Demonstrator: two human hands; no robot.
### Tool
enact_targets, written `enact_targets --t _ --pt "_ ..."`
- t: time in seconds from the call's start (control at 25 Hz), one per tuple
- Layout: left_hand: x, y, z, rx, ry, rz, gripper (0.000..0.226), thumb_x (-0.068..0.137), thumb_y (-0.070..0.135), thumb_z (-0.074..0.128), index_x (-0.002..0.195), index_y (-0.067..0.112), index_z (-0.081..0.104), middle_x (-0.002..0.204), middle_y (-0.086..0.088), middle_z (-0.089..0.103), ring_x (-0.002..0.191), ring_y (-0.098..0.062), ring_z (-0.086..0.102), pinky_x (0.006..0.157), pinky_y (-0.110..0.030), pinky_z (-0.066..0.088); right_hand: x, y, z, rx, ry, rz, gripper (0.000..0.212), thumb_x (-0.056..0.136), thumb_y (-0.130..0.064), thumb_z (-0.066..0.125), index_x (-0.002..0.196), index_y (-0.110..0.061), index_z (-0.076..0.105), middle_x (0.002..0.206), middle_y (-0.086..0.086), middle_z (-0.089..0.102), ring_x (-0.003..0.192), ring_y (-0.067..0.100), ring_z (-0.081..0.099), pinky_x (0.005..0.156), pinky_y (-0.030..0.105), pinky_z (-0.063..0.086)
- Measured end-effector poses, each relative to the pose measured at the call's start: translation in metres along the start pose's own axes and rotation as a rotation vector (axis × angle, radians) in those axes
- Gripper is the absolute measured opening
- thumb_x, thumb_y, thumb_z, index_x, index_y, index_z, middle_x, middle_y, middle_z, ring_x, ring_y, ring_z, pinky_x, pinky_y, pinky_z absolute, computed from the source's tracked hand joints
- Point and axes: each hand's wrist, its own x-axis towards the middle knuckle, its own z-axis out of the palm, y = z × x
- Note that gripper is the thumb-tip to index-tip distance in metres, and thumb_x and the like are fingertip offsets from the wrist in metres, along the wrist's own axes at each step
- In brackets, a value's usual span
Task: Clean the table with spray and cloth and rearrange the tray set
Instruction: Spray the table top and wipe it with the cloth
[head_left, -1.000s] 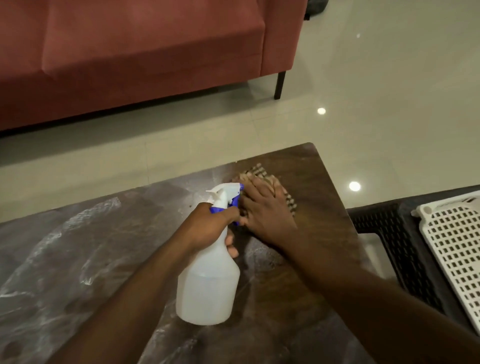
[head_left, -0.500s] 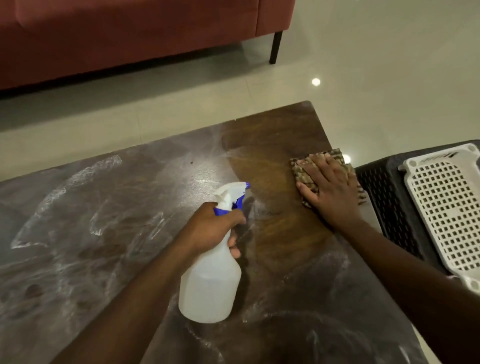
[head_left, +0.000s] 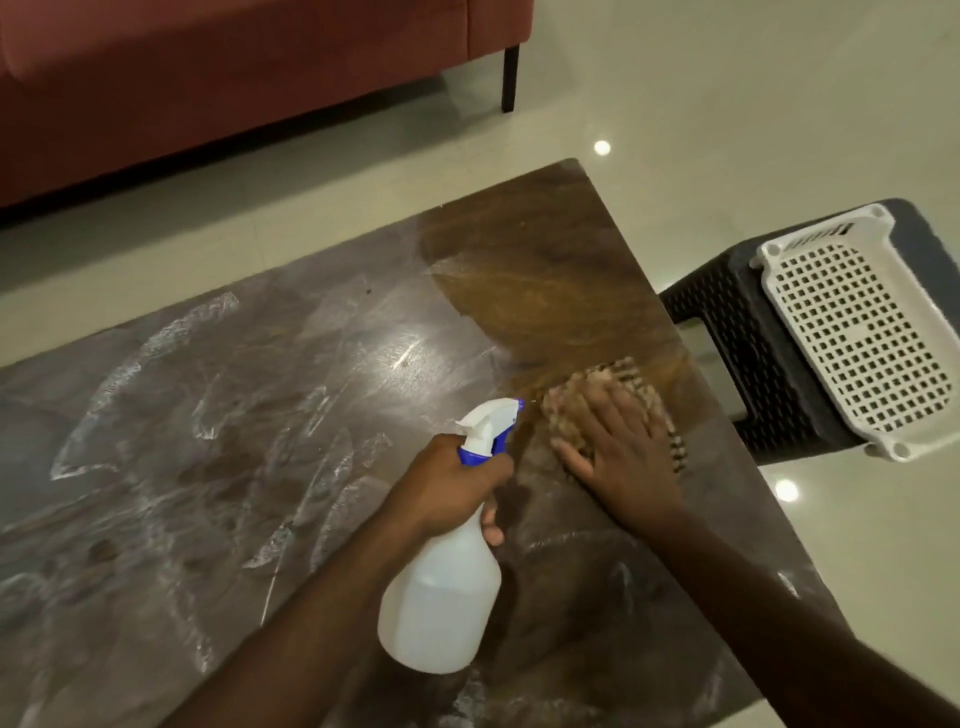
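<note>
Spray bottle (head_left: 441, 597), translucent white plastic with a white trigger head and blue collar, is being gripped at the neck by the left hand (head_left: 447, 491), fingers curling around it just under the trigger and the thumb showing on the near side; the nozzle is pointing toward the far right of the table and the body is hanging tilted above the tabletop. Cloth (head_left: 631, 384), a brown-and-cream checked rag, is lying bunched near the table's right edge, and the right hand (head_left: 623, 452) is pressing down on it with fingers straight and spread, the palm covering most of it; its edges are somewhat blurred. Table (head_left: 260, 441), a dark marbled brown top, is showing whitish smeared streaks across its left and middle parts, while the far right corner is looking browner and cleaner. Stool (head_left: 748, 338), dark plastic with a woven pattern, is standing on the floor just beside the table's right edge. Tray (head_left: 857, 332), white perforated plastic with rounded corners, is resting on the stool, apart from the table. Sofa (head_left: 234, 67), reddish upholstery on a thin black leg, is sitting beyond the table on a pale glossy tiled floor (head_left: 727, 104), which is reflecting small round lights.
</note>
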Motion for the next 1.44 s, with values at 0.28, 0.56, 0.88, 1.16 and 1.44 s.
enact_targets --t 0.28,0.56,0.88,1.16,1.44 --pt "-0.019 -0.023 0.031 0.054 -0.023 0.042 0.013 0.087 0.020 0.057 0.087 0.009 0.064 0.051 -0.010 0.060 0.052 -0.030 0.067 0.073 -0.045 0.059 -0.047 -0.002 -0.010 -0.012 0.048 0.339 0.053 0.088 -0.054 0.042 0.136 -0.033 0.044 0.145 -0.003 0.043 0.136 0.021 0.032 0.109 0.053 0.019" --pt "-0.048 -0.041 0.061 0.071 0.004 0.051 0.024 0.090 0.017 0.055 0.104 -0.003 0.060 0.050 -0.012 0.058 0.050 -0.028 0.065 0.063 -0.038 0.056 -0.130 0.066 -0.022 -0.058 0.005 0.212 0.056 0.093 -0.057 0.028 0.142 -0.033 0.036 0.151 -0.003 0.035 0.140 0.022 0.026 0.110 0.057 0.021" --pt "-0.075 -0.059 0.099 0.011 -0.088 -0.044 0.029 0.092 0.019 0.059 0.110 -0.002 0.063 0.053 -0.016 0.059 0.046 -0.029 0.061 0.063 -0.038 0.057 -0.195 0.065 -0.016 -0.035 0.001 -0.078 0.052 0.093 -0.054 0.033 0.139 -0.032 0.041 0.146 -0.001 0.043 0.136 0.024 0.035 0.108 0.056 0.026" --pt "-0.097 -0.079 0.143 -0.029 -0.054 -0.026 0.020 0.092 0.017 0.058 0.104 0.006 0.070 0.047 -0.011 0.053 0.045 -0.028 0.059 0.060 -0.035 0.052 -0.204 0.046 -0.019 0.008 0.041 -0.046 0.052 0.093 -0.057 0.034 0.139 -0.034 0.036 0.143 0.002 0.046 0.132 0.027 0.041 0.105 0.059 0.030" --pt "-0.095 -0.096 0.133 -0.125 -0.063 0.004 0.026 0.075 0.026 0.064 0.093 0.008 0.070 0.087 -0.043 0.059 0.041 -0.028 0.054 0.059 -0.043 0.053 -0.158 0.073 -0.033 0.145 0.027 0.518 0.059 0.089 -0.060 0.032 0.139 -0.029 0.035 0.146 0.008 0.039 0.136 0.031 0.029 0.109 0.056 0.022"
